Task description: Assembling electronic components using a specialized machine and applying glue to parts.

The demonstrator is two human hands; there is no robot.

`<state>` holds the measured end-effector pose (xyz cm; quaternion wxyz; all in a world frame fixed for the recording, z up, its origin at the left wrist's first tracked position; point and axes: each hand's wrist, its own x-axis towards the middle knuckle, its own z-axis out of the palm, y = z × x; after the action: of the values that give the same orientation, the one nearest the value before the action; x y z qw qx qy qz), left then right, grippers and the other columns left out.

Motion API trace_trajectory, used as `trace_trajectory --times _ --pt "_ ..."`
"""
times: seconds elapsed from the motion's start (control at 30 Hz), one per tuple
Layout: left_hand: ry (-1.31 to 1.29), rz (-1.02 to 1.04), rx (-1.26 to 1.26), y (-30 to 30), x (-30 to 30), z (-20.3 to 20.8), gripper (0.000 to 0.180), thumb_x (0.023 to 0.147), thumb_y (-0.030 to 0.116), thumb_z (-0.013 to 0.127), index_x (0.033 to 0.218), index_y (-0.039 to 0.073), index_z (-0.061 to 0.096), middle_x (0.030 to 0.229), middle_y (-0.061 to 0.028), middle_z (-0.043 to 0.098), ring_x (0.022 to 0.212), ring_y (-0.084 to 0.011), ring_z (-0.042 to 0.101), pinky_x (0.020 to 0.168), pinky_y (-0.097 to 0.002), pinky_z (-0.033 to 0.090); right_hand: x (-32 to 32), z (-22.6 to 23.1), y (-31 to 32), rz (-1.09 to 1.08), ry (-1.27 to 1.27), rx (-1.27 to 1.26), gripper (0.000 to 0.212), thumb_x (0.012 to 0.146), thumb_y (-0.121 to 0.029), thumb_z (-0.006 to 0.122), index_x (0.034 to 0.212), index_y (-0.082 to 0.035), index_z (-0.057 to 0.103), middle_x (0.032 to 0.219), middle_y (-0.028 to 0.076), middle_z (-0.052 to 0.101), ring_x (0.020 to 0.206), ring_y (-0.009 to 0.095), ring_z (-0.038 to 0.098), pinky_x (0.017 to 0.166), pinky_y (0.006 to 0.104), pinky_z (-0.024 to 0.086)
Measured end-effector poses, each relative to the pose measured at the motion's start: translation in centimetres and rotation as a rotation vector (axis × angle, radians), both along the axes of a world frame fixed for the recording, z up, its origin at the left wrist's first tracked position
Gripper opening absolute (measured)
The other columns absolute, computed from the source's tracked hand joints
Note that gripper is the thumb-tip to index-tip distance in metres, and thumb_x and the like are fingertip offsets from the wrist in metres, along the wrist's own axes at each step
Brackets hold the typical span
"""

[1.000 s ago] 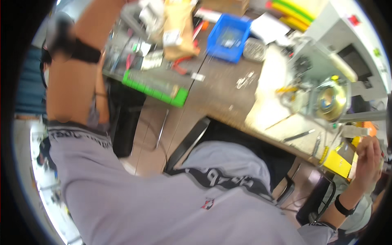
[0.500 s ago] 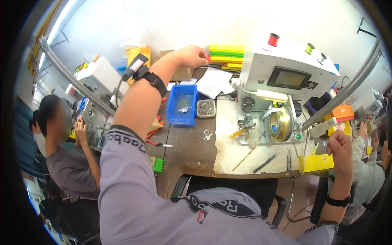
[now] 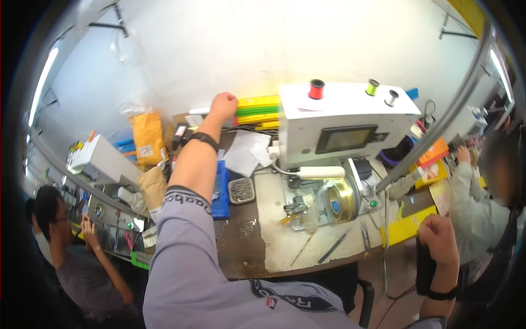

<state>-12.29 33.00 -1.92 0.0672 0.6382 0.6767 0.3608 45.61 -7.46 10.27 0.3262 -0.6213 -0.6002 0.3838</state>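
My left arm reaches far out toward the wall. Its hand (image 3: 223, 105) is closed, beside the left end of a stack of yellow and green plastic trays (image 3: 257, 111); what its fingers hold, if anything, is hidden. On the right, my right hand (image 3: 439, 238) is raised with curled fingers, over the end of a yellow strip-shaped tray (image 3: 408, 226). I cannot make out anything inside that fist. Between the hands stands a white bench machine (image 3: 350, 123) with a small screen and a spool of gold-coloured wire (image 3: 341, 200).
Left of the machine are a blue bin (image 3: 221, 192), partly behind my arm, and a small metal tray of fine parts (image 3: 241, 191). Tweezers (image 3: 365, 236) and a dark pen-like tool (image 3: 334, 245) lie in front. Metal poles flank the bench; a person sits on each side.
The view has shifted, so the bench sits lower and further left. My left hand stays stretched toward the stacked trays, and my right hand stays raised and curled at the right.
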Motion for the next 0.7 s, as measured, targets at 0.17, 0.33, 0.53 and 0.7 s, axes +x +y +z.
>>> trace_trajectory --times 0.17,0.33,0.53,0.7 --pt "-0.546 -0.087 0.010 1.4 -3.3 -1.9 0.028 0.094 0.021 0.063 0.109 -0.002 0.071 0.096 -0.0125 0.072 0.084 -0.0225 0.067 0.075 -0.0387 0.055 2.3 -1.0 2.5 -0.036 -0.144 0.148 0.019 0.092 -0.018 0.068 0.081 -0.004 0.064 0.065 -0.004 0.053 0.061 0.005 0.048 0.055 0.0265 0.041" --pt "-0.730 -0.195 -0.072 -7.5 -0.3 1.4 0.017 0.099 0.025 0.064 0.105 0.009 0.066 0.079 0.0061 0.056 0.066 -0.0025 0.047 0.054 -0.0194 0.036 4.6 -1.1 9.9 -0.154 -0.249 0.242 0.031 0.092 -0.026 0.070 0.079 0.001 0.065 0.064 0.003 0.056 0.063 0.010 0.052 0.058 0.0309 0.043" --pt "-0.619 -0.342 -0.167 -20.0 3.5 5.3 0.014 0.100 0.020 0.062 0.101 0.006 0.064 0.077 0.0059 0.053 0.065 -0.0034 0.044 0.058 -0.0208 0.035 7.6 -2.3 18.1 -0.215 -0.398 0.256 0.031 0.088 -0.030 0.071 0.083 0.000 0.070 0.075 0.016 0.069 0.072 0.027 0.067 0.069 0.0388 0.052" --pt "-0.436 -0.316 -0.181 -30.6 3.5 7.5 0.012 0.099 0.013 0.061 0.100 0.002 0.063 0.080 0.0019 0.056 0.071 -0.0058 0.050 0.062 -0.0214 0.039 7.0 -3.2 25.2 0.012 -0.588 0.472 0.031 0.088 -0.032 0.066 0.092 -0.002 0.073 0.089 0.020 0.073 0.083 0.037 0.069 0.075 0.0435 0.054"
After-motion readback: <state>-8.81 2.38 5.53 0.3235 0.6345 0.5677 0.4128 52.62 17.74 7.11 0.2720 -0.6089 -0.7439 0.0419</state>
